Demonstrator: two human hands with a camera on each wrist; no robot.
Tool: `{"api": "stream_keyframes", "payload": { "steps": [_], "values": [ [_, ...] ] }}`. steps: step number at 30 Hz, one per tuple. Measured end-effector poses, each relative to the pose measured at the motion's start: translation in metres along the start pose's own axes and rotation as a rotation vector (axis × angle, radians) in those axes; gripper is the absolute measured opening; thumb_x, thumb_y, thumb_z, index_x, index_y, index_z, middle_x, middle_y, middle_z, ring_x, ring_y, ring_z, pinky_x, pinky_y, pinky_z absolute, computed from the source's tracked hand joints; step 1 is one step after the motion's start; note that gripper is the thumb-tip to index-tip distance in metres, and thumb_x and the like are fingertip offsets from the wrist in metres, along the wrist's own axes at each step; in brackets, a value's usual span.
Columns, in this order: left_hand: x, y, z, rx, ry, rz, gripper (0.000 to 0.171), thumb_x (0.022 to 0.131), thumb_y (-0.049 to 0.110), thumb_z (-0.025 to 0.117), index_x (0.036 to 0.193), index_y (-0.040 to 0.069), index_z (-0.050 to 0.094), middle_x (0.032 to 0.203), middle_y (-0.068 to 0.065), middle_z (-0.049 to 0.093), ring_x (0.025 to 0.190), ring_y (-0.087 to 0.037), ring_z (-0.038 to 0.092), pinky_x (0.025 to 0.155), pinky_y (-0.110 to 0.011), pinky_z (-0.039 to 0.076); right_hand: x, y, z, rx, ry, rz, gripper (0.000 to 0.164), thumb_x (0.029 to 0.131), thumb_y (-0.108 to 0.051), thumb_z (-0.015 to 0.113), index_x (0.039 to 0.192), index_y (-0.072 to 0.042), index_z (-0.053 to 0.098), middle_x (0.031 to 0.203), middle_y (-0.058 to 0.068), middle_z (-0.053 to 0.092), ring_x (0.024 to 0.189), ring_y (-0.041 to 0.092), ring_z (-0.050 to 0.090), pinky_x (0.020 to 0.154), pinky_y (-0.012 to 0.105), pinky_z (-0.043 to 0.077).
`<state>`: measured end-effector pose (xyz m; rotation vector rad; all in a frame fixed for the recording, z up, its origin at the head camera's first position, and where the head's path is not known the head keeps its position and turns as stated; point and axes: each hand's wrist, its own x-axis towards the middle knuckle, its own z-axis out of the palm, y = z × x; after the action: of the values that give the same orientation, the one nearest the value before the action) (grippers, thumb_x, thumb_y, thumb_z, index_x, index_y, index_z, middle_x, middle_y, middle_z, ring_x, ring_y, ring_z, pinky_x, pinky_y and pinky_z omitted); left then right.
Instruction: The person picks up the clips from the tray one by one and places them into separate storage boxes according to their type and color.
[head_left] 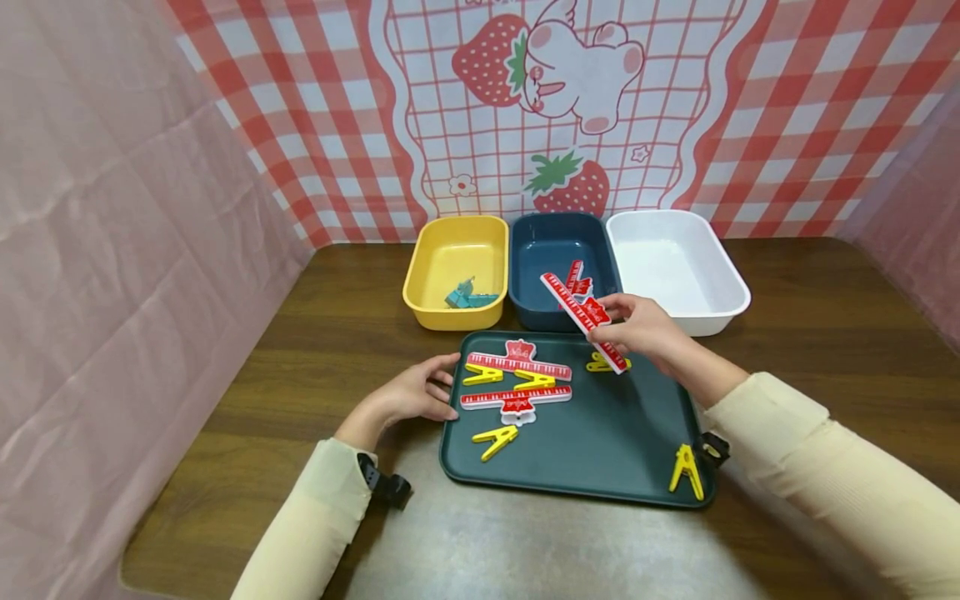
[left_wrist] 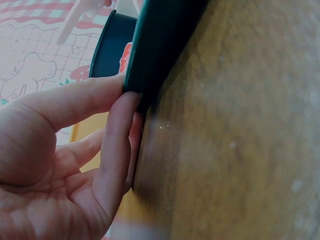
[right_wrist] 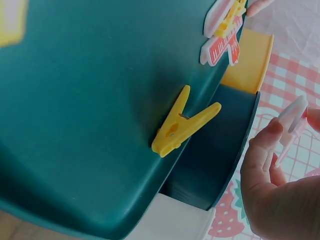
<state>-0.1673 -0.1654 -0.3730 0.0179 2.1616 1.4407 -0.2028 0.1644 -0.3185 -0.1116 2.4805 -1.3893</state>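
Note:
My right hand (head_left: 643, 325) pinches a red-and-white piano-keyboard clip (head_left: 576, 313) between thumb and fingers. That clip slants over the front of the dark blue bin (head_left: 534, 250) and the far edge of the green tray (head_left: 607, 442). Another red clip (head_left: 574, 273) leans inside the blue bin, partly covered. At the tray's left rim, my left hand (head_left: 411, 390) grips the edge; thumb and a fingertip (left_wrist: 131, 102) meet there in the left wrist view. Two red keyboard clips (head_left: 551, 368) (head_left: 480, 399) and several yellow clothespins (head_left: 495, 440) lie on the tray.
A yellow bin (head_left: 417, 279) with teal clips (head_left: 468, 296) stands left of the blue bin, and a white bin (head_left: 716, 275) adjoins on the right. One yellow clothespin (head_left: 686, 472) lies in the tray's near right corner. Behind the bins hangs a checked cloth (head_left: 330, 125).

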Motion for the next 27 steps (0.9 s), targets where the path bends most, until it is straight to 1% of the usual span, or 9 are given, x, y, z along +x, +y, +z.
{"api": "stream_keyframes", "payload": {
  "steps": [5,9,14,21,27],
  "values": [
    [0.0,-0.001,-0.001,0.002,0.002,-0.002,0.088,0.071,-0.011,0.074,0.145,0.015,0.032,0.116,-0.014,0.045,0.093,-0.024,0.056,0.074,-0.033,0.055,0.007,-0.005,0.0,-0.006,0.033,0.001,0.059,0.083,-0.019,0.068,0.132,0.002,0.042,0.115,0.019,0.048,0.096,0.029,0.05,0.07,0.027,0.051],
    [0.0,0.0,-0.001,0.007,0.001,0.003,0.089,0.071,-0.011,0.074,0.145,0.014,0.032,0.117,-0.015,0.045,0.094,-0.025,0.056,0.074,-0.033,0.055,0.014,-0.008,0.0,0.0,0.066,-0.017,0.06,0.083,-0.018,0.069,0.133,0.003,0.041,0.112,0.019,0.048,0.091,0.028,0.051,0.067,0.026,0.051],
    [0.0,0.0,-0.002,0.007,0.0,0.001,0.089,0.071,-0.011,0.074,0.145,0.014,0.032,0.117,-0.015,0.044,0.094,-0.025,0.056,0.074,-0.033,0.055,0.025,-0.01,-0.001,-0.013,0.102,-0.024,0.062,0.082,-0.019,0.07,0.133,0.002,0.042,0.115,0.019,0.046,0.087,0.026,0.051,0.064,0.024,0.051],
    [-0.001,0.001,-0.002,0.003,0.009,-0.009,0.088,0.071,-0.011,0.074,0.145,0.016,0.033,0.116,-0.014,0.045,0.093,-0.024,0.056,0.073,-0.033,0.055,0.038,-0.016,-0.002,0.037,0.139,-0.019,0.064,0.081,-0.018,0.07,0.134,0.003,0.041,0.115,0.02,0.047,0.085,0.024,0.052,0.06,0.022,0.051],
    [-0.001,0.002,-0.001,0.004,0.006,-0.019,0.087,0.072,-0.009,0.074,0.144,0.016,0.033,0.116,-0.014,0.045,0.093,-0.024,0.056,0.074,-0.033,0.055,0.047,-0.019,-0.002,0.067,0.175,-0.013,0.066,0.082,-0.02,0.071,0.135,0.003,0.039,0.115,0.02,0.05,0.088,0.024,0.054,0.063,0.023,0.053]
  ]
}}
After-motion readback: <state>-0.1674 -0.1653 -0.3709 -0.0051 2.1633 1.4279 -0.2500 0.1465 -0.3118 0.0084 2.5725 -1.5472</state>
